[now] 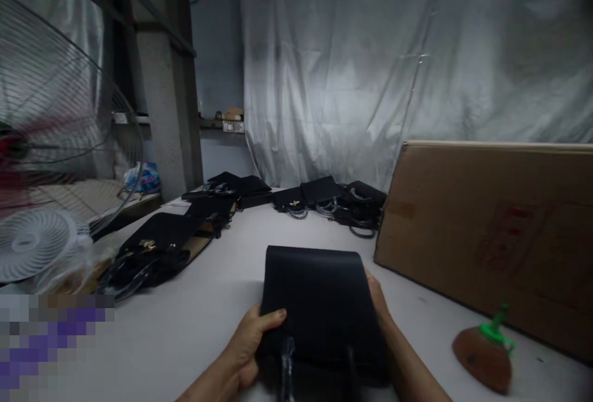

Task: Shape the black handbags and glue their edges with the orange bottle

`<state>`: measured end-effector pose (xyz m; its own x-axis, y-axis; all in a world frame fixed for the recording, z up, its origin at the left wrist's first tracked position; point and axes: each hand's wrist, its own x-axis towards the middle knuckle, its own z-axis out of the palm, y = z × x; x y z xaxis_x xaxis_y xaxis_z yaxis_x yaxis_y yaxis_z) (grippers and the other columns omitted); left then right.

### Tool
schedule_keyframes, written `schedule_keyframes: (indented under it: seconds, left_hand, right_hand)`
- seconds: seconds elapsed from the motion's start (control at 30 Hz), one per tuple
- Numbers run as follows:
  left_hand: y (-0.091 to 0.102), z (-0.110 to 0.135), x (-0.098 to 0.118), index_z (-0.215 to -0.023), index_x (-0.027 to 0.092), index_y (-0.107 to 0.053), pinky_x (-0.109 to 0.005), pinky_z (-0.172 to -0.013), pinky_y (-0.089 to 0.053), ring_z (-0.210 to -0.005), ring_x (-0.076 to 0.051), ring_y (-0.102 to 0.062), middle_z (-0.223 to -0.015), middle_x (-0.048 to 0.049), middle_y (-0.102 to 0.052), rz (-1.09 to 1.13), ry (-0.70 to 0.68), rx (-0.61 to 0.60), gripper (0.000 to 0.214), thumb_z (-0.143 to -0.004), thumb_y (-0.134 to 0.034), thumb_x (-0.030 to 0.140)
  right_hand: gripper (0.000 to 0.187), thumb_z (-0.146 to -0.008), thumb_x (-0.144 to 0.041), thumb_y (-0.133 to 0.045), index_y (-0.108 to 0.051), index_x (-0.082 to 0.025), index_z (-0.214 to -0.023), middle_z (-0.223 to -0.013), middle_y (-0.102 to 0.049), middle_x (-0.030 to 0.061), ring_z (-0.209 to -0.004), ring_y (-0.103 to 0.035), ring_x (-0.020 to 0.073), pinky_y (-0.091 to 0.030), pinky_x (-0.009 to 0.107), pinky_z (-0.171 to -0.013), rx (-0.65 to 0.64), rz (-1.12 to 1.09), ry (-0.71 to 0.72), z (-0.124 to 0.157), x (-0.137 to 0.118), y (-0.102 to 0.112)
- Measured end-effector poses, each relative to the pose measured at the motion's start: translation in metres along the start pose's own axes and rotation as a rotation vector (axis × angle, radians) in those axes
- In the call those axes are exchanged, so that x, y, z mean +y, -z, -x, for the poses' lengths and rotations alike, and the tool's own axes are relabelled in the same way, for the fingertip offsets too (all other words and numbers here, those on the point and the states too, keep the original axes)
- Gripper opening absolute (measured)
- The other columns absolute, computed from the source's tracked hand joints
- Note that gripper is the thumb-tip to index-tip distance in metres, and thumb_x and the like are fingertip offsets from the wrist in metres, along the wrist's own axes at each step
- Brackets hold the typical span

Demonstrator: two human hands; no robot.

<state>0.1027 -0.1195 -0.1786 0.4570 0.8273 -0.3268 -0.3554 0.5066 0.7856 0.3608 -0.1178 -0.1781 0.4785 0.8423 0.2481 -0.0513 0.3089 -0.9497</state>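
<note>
A black handbag (319, 303) with a smooth flap is held between my two hands at the near side of the white table. My left hand (248, 346) grips its left edge, the thumb lying on the front face and the fingers partly hidden beneath. Against the right side is my right hand (378, 297), closed around the edge, with most of its fingers out of sight behind the bag. The bag's handles (287, 365), at least one wrapped in clear plastic, point toward me at the bottom of the view.
More black handbags (155, 235) lie at the left, and others (324, 195) along the table's back. A large cardboard box (482, 235) stands at right. Before it sits a squat brown bottle (484, 355) with a green nozzle. A white fan (41, 244) and a larger caged fan (60, 112) stand left.
</note>
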Motion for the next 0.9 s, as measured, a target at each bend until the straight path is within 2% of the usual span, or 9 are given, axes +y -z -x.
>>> schedule_keyframes:
  seconds: [0.07, 0.13, 0.2, 0.3, 0.37, 0.47, 0.6, 0.8, 0.9]
  left_hand:
    - [0.005, 0.005, 0.008, -0.123, 0.014, -0.053, -0.039, -0.076, -0.056, -0.084, -0.027, -0.069, -0.102, -0.0143, -0.07, 0.013, -0.069, 0.007, 0.061, -0.068, -0.077, 0.026]
    - [0.01, 0.011, 0.017, -0.129, 0.018, -0.049, -0.039, -0.078, -0.057, -0.088, -0.027, -0.069, -0.105, -0.0126, -0.07, 0.03, -0.139, 0.04, 0.066, -0.07, -0.077, 0.028]
    - [0.015, 0.014, 0.024, -0.132, 0.02, -0.047, -0.038, -0.079, -0.057, -0.09, -0.027, -0.069, -0.107, -0.0112, -0.07, 0.034, -0.2, 0.104, 0.069, -0.07, -0.077, 0.027]
    - [0.021, 0.014, 0.026, -0.132, 0.021, -0.047, -0.038, -0.08, -0.058, -0.093, -0.027, -0.069, -0.106, -0.01, -0.07, 0.022, -0.223, 0.178, 0.072, -0.068, -0.079, 0.027]
    - [0.024, 0.015, 0.024, -0.133, 0.022, -0.047, -0.038, -0.082, -0.057, -0.095, -0.028, -0.069, -0.108, -0.0099, -0.07, 0.023, -0.203, 0.199, 0.073, -0.068, -0.079, 0.027]
    - [0.028, 0.018, 0.02, -0.134, 0.021, -0.045, -0.041, -0.087, -0.055, -0.098, -0.029, -0.068, -0.11, -0.0112, -0.07, 0.055, -0.164, 0.246, 0.077, -0.066, -0.08, 0.024]
    - [0.034, 0.021, 0.017, -0.132, 0.021, -0.049, -0.044, -0.091, -0.053, -0.103, -0.031, -0.066, -0.104, -0.0095, -0.072, 0.136, -0.143, 0.312, 0.074, -0.065, -0.081, 0.025]
    - [0.058, 0.003, 0.017, -0.122, 0.017, -0.06, -0.05, -0.084, -0.053, -0.101, -0.036, -0.065, -0.094, -0.0128, -0.074, 0.432, -0.057, 0.354, 0.058, -0.079, -0.057, 0.056]
    - [0.076, -0.011, 0.014, -0.118, 0.023, -0.06, -0.043, -0.076, -0.055, -0.095, -0.032, -0.068, -0.083, -0.0079, -0.074, 0.491, -0.066, 0.411, 0.041, -0.081, -0.058, 0.041]
  right_hand:
    - [0.04, -0.068, -0.047, -0.071, -0.068, -0.019, -0.096, -0.075, -0.068, 0.0017, -0.06, -0.057, 0.0163, -0.049, 0.028, -0.058, -0.064, -0.031, -0.064, 0.006, -0.006, -0.001]
    - [0.052, -0.081, -0.062, -0.053, -0.065, -0.021, -0.111, -0.087, -0.07, 0.0059, -0.063, -0.061, 0.0178, -0.05, 0.031, -0.06, -0.201, -0.121, -0.193, 0.021, -0.014, -0.002]
    - [0.064, -0.083, -0.07, -0.04, -0.061, -0.023, -0.12, -0.098, -0.07, 0.0085, -0.069, -0.064, 0.019, -0.05, 0.031, -0.06, -0.364, -0.26, -0.362, 0.038, -0.022, -0.005]
    - [0.06, -0.08, -0.062, -0.056, -0.056, -0.023, -0.126, -0.113, -0.067, 0.0093, -0.092, -0.064, 0.024, -0.051, 0.032, -0.068, -0.501, -0.345, -0.46, 0.056, -0.03, -0.015]
    - [0.06, -0.07, -0.042, -0.073, -0.057, -0.019, -0.123, -0.111, -0.068, 0.0095, -0.096, -0.063, 0.0257, -0.051, 0.033, -0.072, -0.463, -0.256, -0.432, 0.061, -0.029, -0.024]
    - [0.053, -0.059, -0.022, -0.076, -0.063, -0.013, -0.11, -0.095, -0.072, 0.0085, -0.084, -0.065, 0.0227, -0.049, 0.03, -0.071, -0.336, -0.141, -0.423, 0.06, -0.022, -0.038]
    - [0.049, -0.056, -0.018, -0.074, -0.065, -0.012, -0.104, -0.088, -0.073, 0.0074, -0.077, -0.065, 0.0207, -0.048, 0.028, -0.068, -0.282, -0.185, -0.399, 0.051, -0.024, -0.055]
    - [0.045, -0.054, -0.016, -0.078, -0.064, -0.014, -0.097, -0.082, -0.073, 0.0042, -0.07, -0.066, 0.0196, -0.051, 0.029, -0.065, -0.226, -0.272, -0.331, 0.023, -0.058, -0.086]
    - [0.043, -0.052, -0.018, -0.081, -0.065, -0.014, -0.092, -0.079, -0.073, 0.0047, -0.066, -0.066, 0.0188, -0.053, 0.029, -0.063, -0.177, -0.284, -0.294, 0.0, -0.067, -0.103]
